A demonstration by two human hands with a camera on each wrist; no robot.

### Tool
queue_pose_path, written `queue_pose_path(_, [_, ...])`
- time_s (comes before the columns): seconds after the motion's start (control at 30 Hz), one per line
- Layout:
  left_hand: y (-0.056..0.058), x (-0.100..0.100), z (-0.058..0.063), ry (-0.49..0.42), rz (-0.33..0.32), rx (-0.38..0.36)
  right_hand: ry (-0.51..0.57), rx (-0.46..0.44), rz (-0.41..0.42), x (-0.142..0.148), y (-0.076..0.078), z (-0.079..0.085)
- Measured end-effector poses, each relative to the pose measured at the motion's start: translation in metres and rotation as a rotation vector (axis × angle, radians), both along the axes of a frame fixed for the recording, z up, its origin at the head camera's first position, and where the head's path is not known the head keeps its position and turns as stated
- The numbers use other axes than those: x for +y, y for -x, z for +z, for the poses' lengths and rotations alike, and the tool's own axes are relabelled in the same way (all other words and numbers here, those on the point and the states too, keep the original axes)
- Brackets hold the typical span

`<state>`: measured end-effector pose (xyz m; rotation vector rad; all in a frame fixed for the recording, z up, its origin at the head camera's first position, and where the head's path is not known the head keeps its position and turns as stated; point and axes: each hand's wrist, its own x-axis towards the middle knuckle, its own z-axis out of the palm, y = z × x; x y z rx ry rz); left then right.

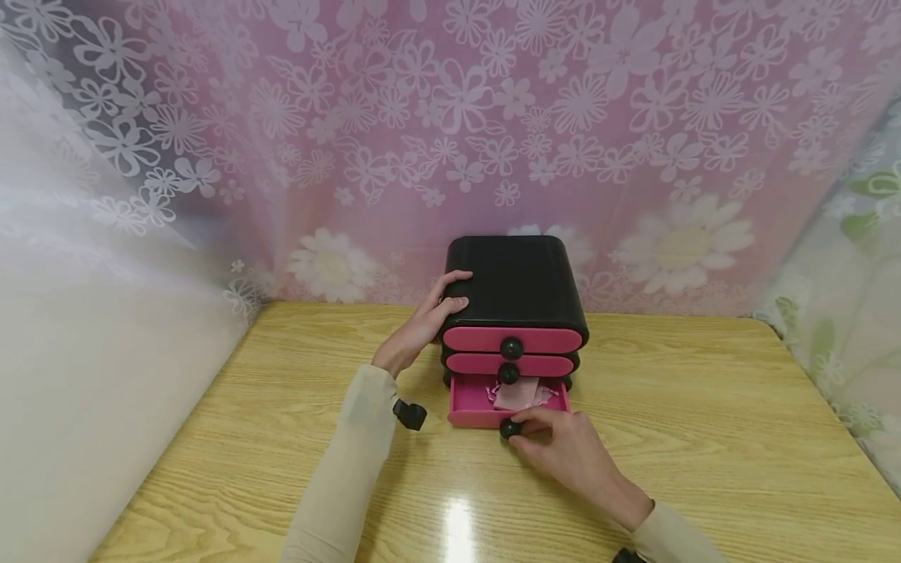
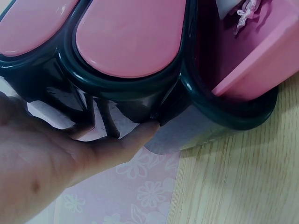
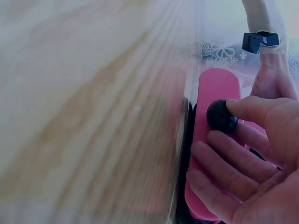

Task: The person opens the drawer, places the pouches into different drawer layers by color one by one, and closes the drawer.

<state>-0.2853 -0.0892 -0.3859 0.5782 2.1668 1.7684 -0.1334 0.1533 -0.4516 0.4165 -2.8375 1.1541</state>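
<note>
A small black chest (image 1: 514,277) with three pink drawers stands on the table. Its bottom drawer (image 1: 473,420) is pulled out, and a pale pink drawstring pouch (image 1: 516,394) lies inside. My right hand (image 1: 573,453) pinches that drawer's round black knob (image 1: 509,428) between thumb and fingers. In the right wrist view the thumb touches the knob (image 3: 219,116), while other fingers lie near the pink front. Against the chest's left side and top edge rests my left hand (image 1: 418,324). The left wrist view shows its thumb (image 2: 140,135) extended along the black casing.
The upper drawer (image 1: 472,339) and middle drawer (image 1: 470,363) are closed, each with a black knob. A wood-grain table (image 1: 704,414) lies beneath. Behind it hangs a pink floral curtain (image 1: 394,156), with pale sheets at both sides. A black device (image 1: 411,414) sits on the left wrist.
</note>
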Motion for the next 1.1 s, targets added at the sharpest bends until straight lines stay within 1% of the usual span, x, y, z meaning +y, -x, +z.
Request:
queue_pose_path(0.33, [0.000,0.000,0.000,-0.006,-0.009,0.006,0.096,-0.029,0.005,0.001,0.009,-0.004])
queue_pose_path(0.6, [0.001,0.000,0.000,-0.007,-0.013,0.001,0.119,-0.089,-0.021,0.002,0.015,-0.003])
queue_pose_path(0.8, [0.001,-0.001,-0.001,-0.005,-0.016,0.000,0.118,-0.068,-0.012,0.003,0.020,-0.005])
queue_pose_path(1.0, [0.002,-0.001,-0.001,-0.006,-0.023,0.004,0.115,-0.084,-0.019,0.004,0.025,-0.005])
queue_pose_path(1.1, [0.001,-0.001,-0.001,-0.007,-0.027,0.006,0.111,-0.072,-0.018,0.005,0.028,-0.005])
